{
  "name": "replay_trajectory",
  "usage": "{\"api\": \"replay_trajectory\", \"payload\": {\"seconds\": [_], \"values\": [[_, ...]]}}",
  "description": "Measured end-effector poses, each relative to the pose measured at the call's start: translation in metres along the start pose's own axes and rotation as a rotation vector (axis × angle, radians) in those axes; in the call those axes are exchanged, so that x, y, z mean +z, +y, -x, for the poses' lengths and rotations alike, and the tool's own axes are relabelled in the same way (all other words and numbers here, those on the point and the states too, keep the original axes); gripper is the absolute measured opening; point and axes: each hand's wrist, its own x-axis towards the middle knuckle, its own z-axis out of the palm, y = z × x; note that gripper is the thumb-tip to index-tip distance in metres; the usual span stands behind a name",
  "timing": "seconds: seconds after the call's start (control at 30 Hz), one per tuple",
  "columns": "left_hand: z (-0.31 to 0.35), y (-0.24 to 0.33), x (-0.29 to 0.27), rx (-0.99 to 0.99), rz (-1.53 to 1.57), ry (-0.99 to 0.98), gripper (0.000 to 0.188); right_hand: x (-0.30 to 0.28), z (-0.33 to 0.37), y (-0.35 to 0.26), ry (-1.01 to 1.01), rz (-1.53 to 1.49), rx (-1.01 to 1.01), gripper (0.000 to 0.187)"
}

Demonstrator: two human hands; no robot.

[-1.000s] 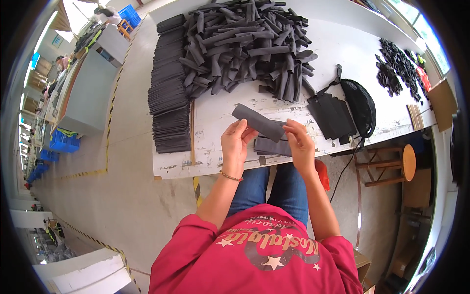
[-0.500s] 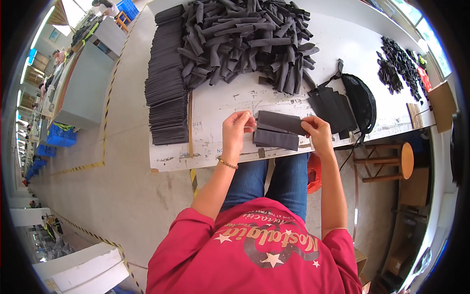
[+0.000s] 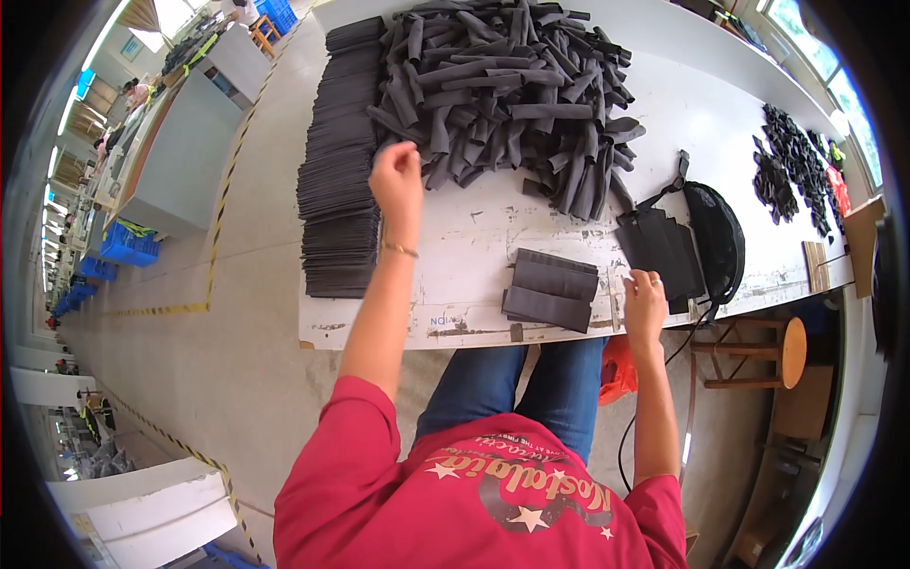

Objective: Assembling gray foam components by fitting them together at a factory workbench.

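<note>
Head view. Left hand hangs over the far left, where the neat row of flat dark pieces meets the loose pile. Its grip is curled, fingers drawn in; cannot tell whether anything is pinched. Right hand sits at the near edge of the surface, just right of the small stack; fingers bent close together, contents of that grip unclear. The small stack, the work in hand, lies near centre, between the two forearms.

Handling, my judgement: part a single piece from its neighbours with thumb and fingertip, since a raking touch would likely topple the row. Keep the left wrist high, clear of the leaning edges. Square the small stack lightly; its strips lie staggered, and pressing hard could crease them.

Materials: pieces look like matte charcoal cloth, soft but able to hold a fold. Row: thin, flat, packed edge to edge. Pile: tube-like, loosely curled, pointing every way. Small stack: flat oblong strips, overlapping. To the right, smooth black panels fanned out, beside a rounded black pouch. Surface white, scuffed, dark marks along the near edge.
</note>
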Motion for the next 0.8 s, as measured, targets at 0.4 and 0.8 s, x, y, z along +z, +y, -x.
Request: {"api": "replay_trajectory", "payload": {"seconds": [0.4,0.8], "values": [[-0.015,-0.069,0.039,-0.471,-0.151,-0.015,0.027,0.0,-0.001,0.035,0.106,0.096,-0.019,0.01],[0.024,-0.07,0.035,-1.229,0.998,0.085,0.011,0.026,-0.006,0.028,-0.149,0.659,-0.387,0.033]]}}
